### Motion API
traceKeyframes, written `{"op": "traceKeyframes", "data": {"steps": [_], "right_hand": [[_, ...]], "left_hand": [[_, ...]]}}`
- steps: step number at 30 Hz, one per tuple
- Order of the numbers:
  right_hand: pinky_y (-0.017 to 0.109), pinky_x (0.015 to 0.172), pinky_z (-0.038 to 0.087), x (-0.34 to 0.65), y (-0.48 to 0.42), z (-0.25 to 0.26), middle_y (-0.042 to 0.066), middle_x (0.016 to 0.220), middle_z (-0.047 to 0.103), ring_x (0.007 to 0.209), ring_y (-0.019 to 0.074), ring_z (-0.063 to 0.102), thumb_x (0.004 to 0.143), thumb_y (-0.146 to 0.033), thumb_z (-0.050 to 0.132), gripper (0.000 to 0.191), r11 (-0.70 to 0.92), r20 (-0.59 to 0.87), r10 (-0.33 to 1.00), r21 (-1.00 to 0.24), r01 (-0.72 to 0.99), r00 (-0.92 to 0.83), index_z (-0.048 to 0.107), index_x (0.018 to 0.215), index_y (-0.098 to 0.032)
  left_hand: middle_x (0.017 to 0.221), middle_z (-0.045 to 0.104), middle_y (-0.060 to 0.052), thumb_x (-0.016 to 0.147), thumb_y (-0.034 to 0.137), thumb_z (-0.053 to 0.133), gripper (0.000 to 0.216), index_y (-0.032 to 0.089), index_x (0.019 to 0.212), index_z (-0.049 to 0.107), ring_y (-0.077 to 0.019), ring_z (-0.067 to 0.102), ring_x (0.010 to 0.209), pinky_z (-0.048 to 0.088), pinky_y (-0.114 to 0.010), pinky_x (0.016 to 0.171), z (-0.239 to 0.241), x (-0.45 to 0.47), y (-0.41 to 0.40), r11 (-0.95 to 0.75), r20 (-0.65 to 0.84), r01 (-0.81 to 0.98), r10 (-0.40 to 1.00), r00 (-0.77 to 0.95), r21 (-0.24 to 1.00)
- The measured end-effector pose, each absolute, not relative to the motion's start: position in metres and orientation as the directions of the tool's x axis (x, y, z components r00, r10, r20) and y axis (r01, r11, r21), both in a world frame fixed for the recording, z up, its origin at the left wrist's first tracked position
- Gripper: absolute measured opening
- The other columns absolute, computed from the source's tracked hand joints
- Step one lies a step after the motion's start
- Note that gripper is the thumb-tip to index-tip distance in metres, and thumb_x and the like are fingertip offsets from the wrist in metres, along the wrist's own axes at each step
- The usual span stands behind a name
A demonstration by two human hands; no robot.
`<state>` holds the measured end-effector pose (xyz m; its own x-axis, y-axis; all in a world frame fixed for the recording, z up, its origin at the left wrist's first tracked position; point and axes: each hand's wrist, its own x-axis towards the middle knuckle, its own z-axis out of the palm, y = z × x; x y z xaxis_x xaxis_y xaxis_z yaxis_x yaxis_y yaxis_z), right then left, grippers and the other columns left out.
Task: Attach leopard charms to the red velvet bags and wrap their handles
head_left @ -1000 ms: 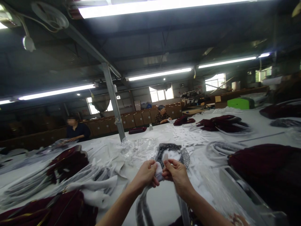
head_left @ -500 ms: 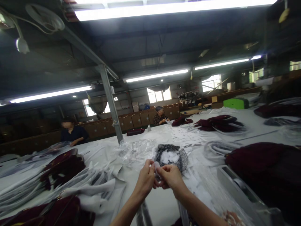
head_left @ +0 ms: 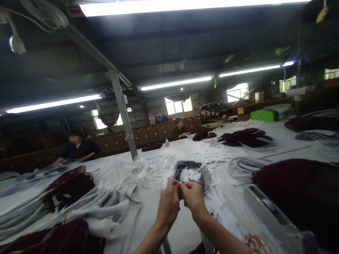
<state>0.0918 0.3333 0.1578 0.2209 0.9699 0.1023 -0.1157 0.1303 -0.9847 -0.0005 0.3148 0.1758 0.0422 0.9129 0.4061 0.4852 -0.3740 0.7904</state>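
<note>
- A small pale piece, mostly hidden, is pinched between the closed fingertips of the left hand and right hand.
- It is probably light and soft; a fingertip grip at its edges seems suited.
- At 1 o'clock, white scraps are held in a speckled bag.
- The white surface is crowded by plastic at 11, a maroon bundle at 3.
- The room is lit by tube lights.

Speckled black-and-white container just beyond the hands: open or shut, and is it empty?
Open, not empty: the speckled container has no cover across its top, and white pieces show inside. I cannot tell how deep they go.
</note>
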Motion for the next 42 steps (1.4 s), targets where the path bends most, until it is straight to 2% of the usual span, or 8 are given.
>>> {"op": "traceKeyframes", "data": {"steps": [7,14,21,25,29,31,34,42], "right_hand": [[0.017,0.041,0.039,0.096,0.331,0.156,0.002,0.053,0.059,0.045,0.0103,0.056,0.067,-0.044,0.065,0.035,0.151,0.185,0.981,-0.919,-0.363,-0.06,0.061,0.071,-0.009],[0.016,0.033,0.034,0.099,0.334,0.157,0.002,0.045,0.057,0.037,0.0094,0.05,0.067,-0.044,0.065,0.035,0.186,0.171,0.982,-0.934,-0.304,0.074,0.061,0.069,-0.009],[0.017,0.03,0.023,0.103,0.347,0.16,-0.003,0.037,0.049,0.028,0.0059,0.036,0.07,-0.042,0.063,0.032,0.247,0.228,0.967,-0.951,-0.188,0.115,0.06,0.064,-0.011],[0.019,0.033,0.027,0.107,0.349,0.157,-0.001,0.046,0.054,0.034,0.0082,0.04,0.073,-0.04,0.059,0.029,0.26,0.25,0.962,-0.962,-0.089,0.112,0.062,0.068,-0.011],[0.022,0.051,0.04,0.116,0.349,0.167,0.001,0.071,0.062,0.053,0.0117,0.051,0.073,-0.029,0.063,0.025,0.493,0.533,0.826,-0.841,0.223,0.184,0.063,0.095,-0.017],[0.023,0.061,0.042,0.122,0.353,0.174,0.002,0.082,0.063,0.063,0.0127,0.054,0.075,-0.023,0.061,0.018,0.598,0.65,0.754,-0.737,0.314,0.089,0.064,0.092,-0.02],[0.023,0.068,0.04,0.129,0.362,0.179,0.0,0.077,0.062,0.072,0.0138,0.057,0.08,-0.02,0.057,0.008,0.67,0.692,0.718,-0.656,0.347,-0.076,0.065,0.078,-0.02],[0.03,0.084,0.033,0.128,0.367,0.161,0.001,0.08,0.061,0.081,0.0155,0.055,0.084,-0.017,0.057,0.006,0.762,0.753,0.592,-0.408,0.503,-0.286,0.06,0.079,-0.019]], "left_hand": [[0.058,0.055,0.003,0.086,0.037,0.041,0.02,0.02,0.078,0.049,-0.0119,0.054,0.046,0.042,-0.021,0.043,0.179,-0.011,0.318,-0.399,0.402,0.401,0.912,0.079,0.825],[0.06,0.058,0.001,0.084,0.04,0.043,0.025,0.019,0.074,0.052,-0.013,0.058,0.052,0.042,-0.022,0.048,0.187,-0.01,0.325,-0.374,0.362,0.323,0.927,0.1,0.869],[0.062,0.064,-0.002,0.075,0.038,0.053,0.026,0.017,0.091,0.05,-0.0158,0.061,0.049,0.035,-0.02,0.039,0.213,-0.012,0.344,-0.082,0.062,0.322,0.996,0.069,0.943],[0.058,0.063,-0.003,0.068,0.03,0.054,0.016,0.014,0.069,0.055,-0.0113,0.057,0.044,0.027,-0.016,0.036,0.223,-0.013,0.35,-0.016,-0.029,0.349,0.992,0.121,0.937],[0.049,0.058,0.0,0.062,0.021,0.051,0.008,0.014,0.062,0.055,-0.0099,0.053,0.04,0.024,-0.016,0.035,0.227,-0.012,0.359,-0.039,-0.005,0.388,0.994,0.111,0.921],[0.048,0.057,0.0,0.062,0.021,0.05,0.008,0.015,0.061,0.055,-0.0108,0.053,0.041,0.026,-0.017,0.035,0.226,-0.011,0.363,-0.063,0.016,0.412,0.993,0.116,0.909],[0.047,0.056,0.001,0.065,0.026,0.05,0.011,0.016,0.062,0.055,-0.0131,0.053,0.042,0.029,-0.019,0.037,0.223,-0.01,0.37,-0.124,0.077,0.464,0.99,0.119,0.877],[0.054,0.052,0.001,0.072,0.024,0.047,0.016,0.019,0.057,0.05,-0.0133,0.048,0.056,0.032,-0.024,0.055,0.225,-0.019,0.392,-0.34,0.469,0.619,0.882,-0.051,0.708]]}}
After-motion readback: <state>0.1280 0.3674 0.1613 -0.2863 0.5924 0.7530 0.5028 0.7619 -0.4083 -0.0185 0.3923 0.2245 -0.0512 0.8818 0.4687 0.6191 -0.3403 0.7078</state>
